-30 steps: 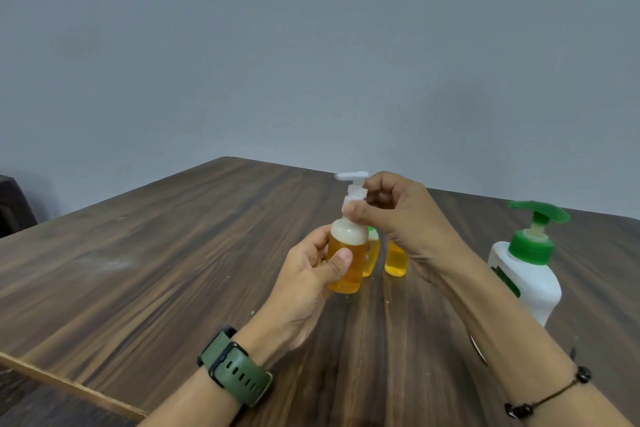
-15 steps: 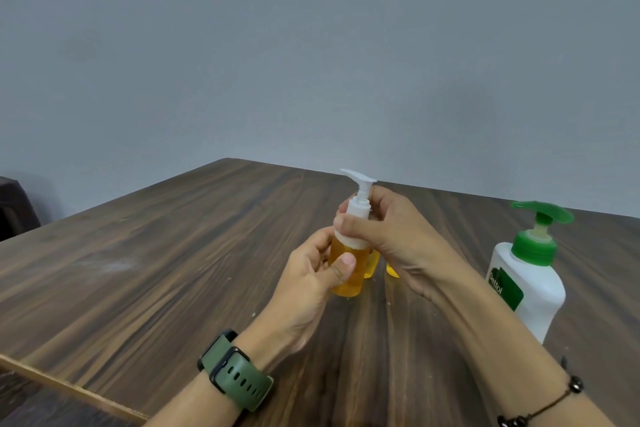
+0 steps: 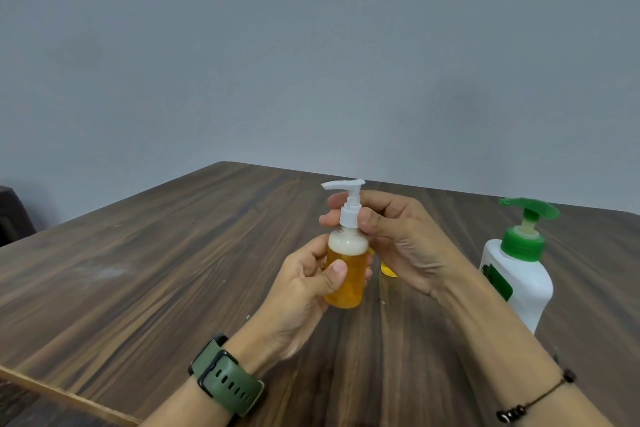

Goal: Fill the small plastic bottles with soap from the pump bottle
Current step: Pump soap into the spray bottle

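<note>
Grey wall behind a dark wood table (image 3: 138, 270). The left hand (image 3: 304, 291), palm up, wraps thumb and fingers round an upright small bottle (image 3: 346, 274) of amber soap held just above the table, while the right hand (image 3: 398, 239) pinches its white pump cap (image 3: 349, 208) at the collar. The pump bottle (image 3: 516, 274) stands to the right, well apart.

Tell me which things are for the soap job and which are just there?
For the job:
small bottle, held in the left hand
its white pump top, pinched by the right hand
big white pump bottle
another orange bottle, mostly hidden

Just there:
green watch
bead bracelet
table
</note>
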`<action>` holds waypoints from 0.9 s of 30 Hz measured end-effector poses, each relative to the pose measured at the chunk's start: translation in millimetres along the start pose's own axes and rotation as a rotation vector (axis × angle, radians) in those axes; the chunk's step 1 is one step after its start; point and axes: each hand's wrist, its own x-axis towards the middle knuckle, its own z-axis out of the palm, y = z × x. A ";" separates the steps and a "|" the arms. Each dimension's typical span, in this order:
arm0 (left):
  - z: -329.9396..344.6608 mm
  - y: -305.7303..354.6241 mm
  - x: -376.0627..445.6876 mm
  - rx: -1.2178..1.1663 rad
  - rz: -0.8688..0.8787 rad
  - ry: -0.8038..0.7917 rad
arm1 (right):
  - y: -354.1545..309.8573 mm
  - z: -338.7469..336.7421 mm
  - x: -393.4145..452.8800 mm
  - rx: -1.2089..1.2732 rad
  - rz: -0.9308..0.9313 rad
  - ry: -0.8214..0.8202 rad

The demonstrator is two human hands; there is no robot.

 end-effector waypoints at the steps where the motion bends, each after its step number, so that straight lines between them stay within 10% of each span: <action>1: -0.3 0.2 -0.2 -0.003 0.001 -0.001 | 1.1 0.4 0.2 0.006 -0.014 0.015; 6: 4.1 -0.5 1.3 0.053 -0.001 0.028 | 8.7 6.0 2.9 -0.170 0.036 0.252; 27: 2.1 -2.4 2.5 0.011 0.006 0.016 | 5.2 5.8 -8.5 -0.006 0.127 0.099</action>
